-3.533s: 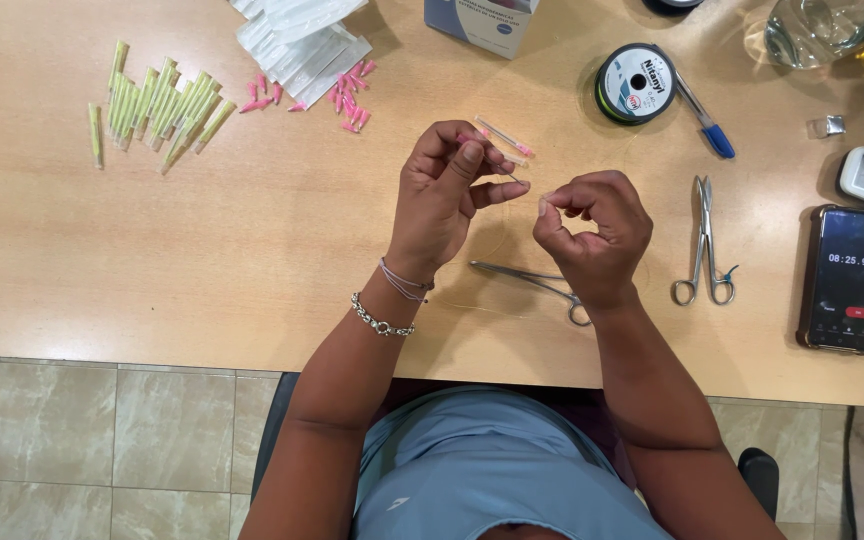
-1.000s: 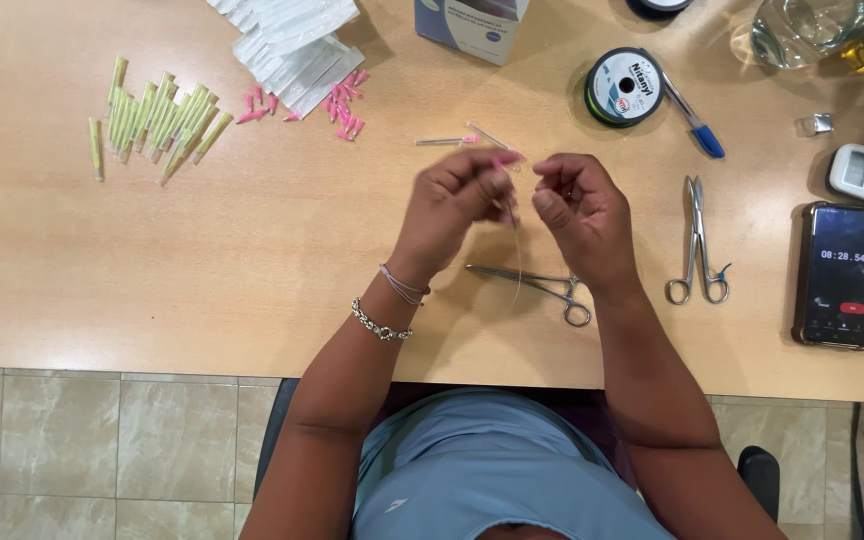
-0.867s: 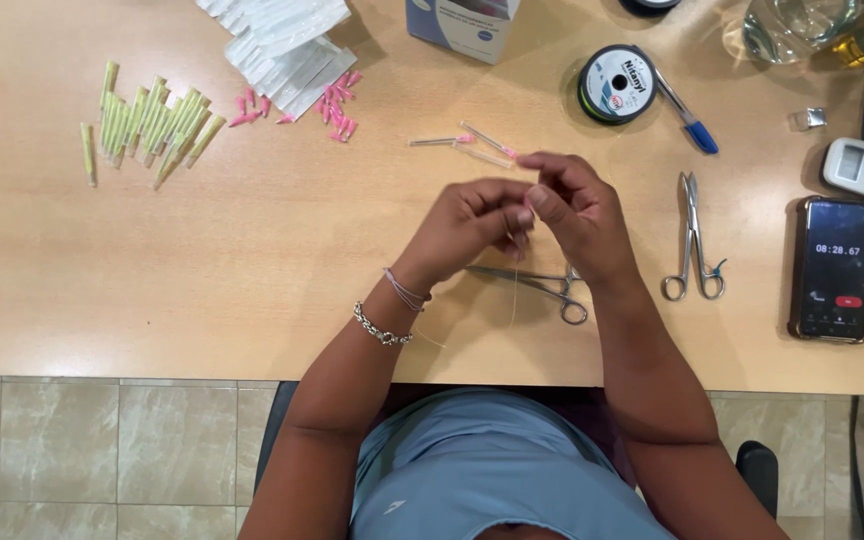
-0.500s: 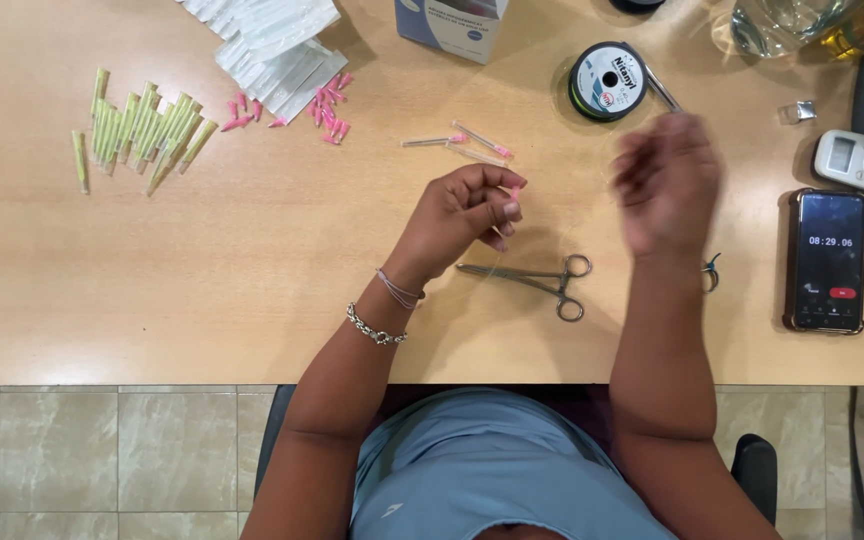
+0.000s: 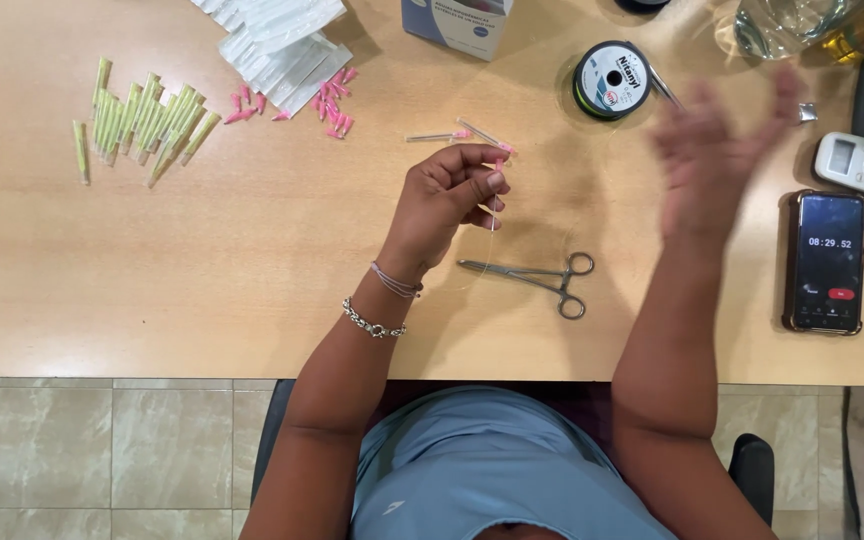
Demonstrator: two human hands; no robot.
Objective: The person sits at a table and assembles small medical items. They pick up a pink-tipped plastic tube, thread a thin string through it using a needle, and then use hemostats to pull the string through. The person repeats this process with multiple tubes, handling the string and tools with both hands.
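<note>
The left hand (image 5: 447, 200) hovers over the middle of the tabletop (image 5: 252, 280), its grip pinched narrow on a thin needle with a pink hub (image 5: 497, 185) that hangs at the hand's 3 o'clock side, hub up near the fingertips (image 5: 492, 180). The right hand (image 5: 717, 165) is raised and blurred at 3 o'clock from the left, fingers spread wide, holding nothing visible. Steel forceps (image 5: 537, 278) lie flat at 5 o'clock of the left hand, apart from it. Two more pink-hubbed needles (image 5: 457, 133) lie at its 12 o'clock, a spool of line (image 5: 610, 80) at 1 o'clock.
</note>
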